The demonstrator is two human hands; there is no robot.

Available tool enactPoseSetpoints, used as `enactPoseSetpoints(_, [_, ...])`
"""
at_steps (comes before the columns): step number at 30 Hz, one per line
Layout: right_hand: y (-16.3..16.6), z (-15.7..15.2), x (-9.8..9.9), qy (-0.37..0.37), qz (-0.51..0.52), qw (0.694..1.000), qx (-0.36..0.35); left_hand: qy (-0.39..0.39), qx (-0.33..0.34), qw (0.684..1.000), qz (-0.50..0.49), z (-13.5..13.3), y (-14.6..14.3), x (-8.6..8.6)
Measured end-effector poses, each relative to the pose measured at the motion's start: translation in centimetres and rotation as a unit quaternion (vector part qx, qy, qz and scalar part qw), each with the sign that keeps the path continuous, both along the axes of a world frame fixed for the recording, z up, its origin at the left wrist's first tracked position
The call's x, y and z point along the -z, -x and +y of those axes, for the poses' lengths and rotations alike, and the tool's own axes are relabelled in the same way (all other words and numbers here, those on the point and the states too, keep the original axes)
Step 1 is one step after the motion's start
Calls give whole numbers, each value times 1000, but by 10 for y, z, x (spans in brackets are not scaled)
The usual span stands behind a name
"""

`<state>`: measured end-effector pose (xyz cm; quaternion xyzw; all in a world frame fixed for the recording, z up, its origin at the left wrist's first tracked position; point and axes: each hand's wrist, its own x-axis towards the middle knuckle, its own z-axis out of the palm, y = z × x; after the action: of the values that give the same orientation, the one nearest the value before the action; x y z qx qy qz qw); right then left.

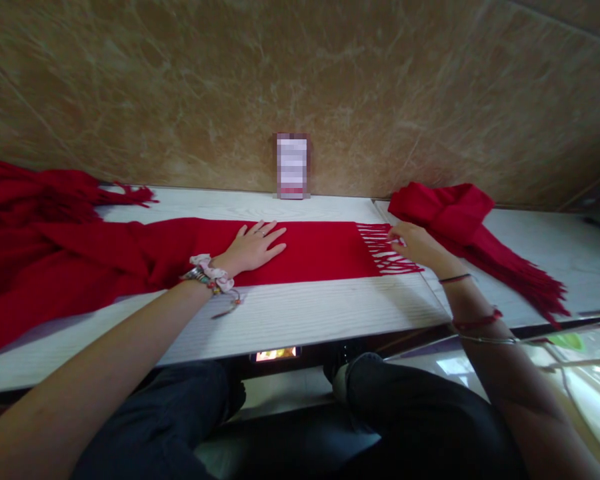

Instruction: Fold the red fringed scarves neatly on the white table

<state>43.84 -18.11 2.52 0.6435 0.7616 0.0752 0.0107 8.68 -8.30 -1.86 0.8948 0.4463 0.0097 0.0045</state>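
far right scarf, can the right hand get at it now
Probably yes: the right hand, at the fringe of the flat scarf, is beside the far right scarf, with nothing visible between.

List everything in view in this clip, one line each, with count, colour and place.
Flat scarf: one, red, along the tabletop, fringe to the right
Heaped cloth: one heap, red, far left; separateness from the flat scarf unclear
Folded scarf: one, red, right
Card-like item: one, whitish with dark border, blurred, against the wall
Tabletop: one, whitish, under the scarves
Wall: one, brown marbled, behind
Lit screen: one, orange-yellow, below the front edge
Green item: one, unclear, lower right
Wristwear: several, mixed colours, both wrists
Legs: two, dark trousers, bottom
Left hand: one, bare, on the flat scarf
Right hand: one, bare, at its fringe
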Motion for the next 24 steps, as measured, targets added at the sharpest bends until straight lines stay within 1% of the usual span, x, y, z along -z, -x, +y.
enactPoseSetpoints(1, [10, 1, 0, 4, 21, 999, -46, 1, 0, 1000, 0, 0, 0, 0])
enactPoseSetpoints(2, [17, 2, 1, 26, 32, 996, -77, 2, 0, 1000, 0, 0, 0, 0])
enactPoseSetpoints(4, [24, 5, 1, 91, 27, 991, -95, 3, -2, 1000, 0, 1, 1, 1])
enactPoseSetpoints(5, [22, 5, 1, 116, 15, 990, -80, 2, -3, 1000, 0, 1, 1, 1])
enactPoseSetpoints(7, [7, 3, -1, 134, -20, 991, -18, 0, -3, 1000, 0, 1, 1, 2])
enactPoseSetpoints(10, [-21, -3, -8, 138, -70, 985, 81, -3, 1, 1000, 1, 2, 1, 3])
enactPoseSetpoints(11, [-26, -5, -11, 131, -77, 984, 98, -4, 2, 1000, 2, 2, 1, 3])
enactPoseSetpoints(12, [-28, -7, -14, 116, -71, 986, 96, -5, 3, 1000, 2, 2, 1, 3])
enactPoseSetpoints(13, [-25, -9, -16, 95, -56, 991, 77, -6, 3, 1000, 1, 2, 1, 3])
enactPoseSetpoints(14, [-18, -10, -17, 71, -33, 996, 41, -6, 2, 1000, 1, 2, 1, 3])
enactPoseSetpoints(16, [2, -9, -17, 57, 18, 997, -57, -5, 1, 1000, 0, 2, 1, 3])
enactPoseSetpoints(18, [23, -7, -13, 101, 41, 985, -132, -2, -1, 1000, 3, 1, 0, 2])
enactPoseSetpoints(19, [30, -5, -11, 128, 37, 980, -145, 1, -2, 1000, 5, 1, 0, 1])
enactPoseSetpoints(20, [33, -3, -9, 150, 26, 978, -140, 3, -3, 1000, 6, 1, 0, 0])
enactPoseSetpoints(21, [33, -2, -7, 163, 9, 979, -118, 4, -3, 1000, 6, 0, 0, 0])
enactPoseSetpoints(24, [10, -3, -6, 168, -55, 984, -12, 6, -4, 1000, 4, 0, 0, 0])
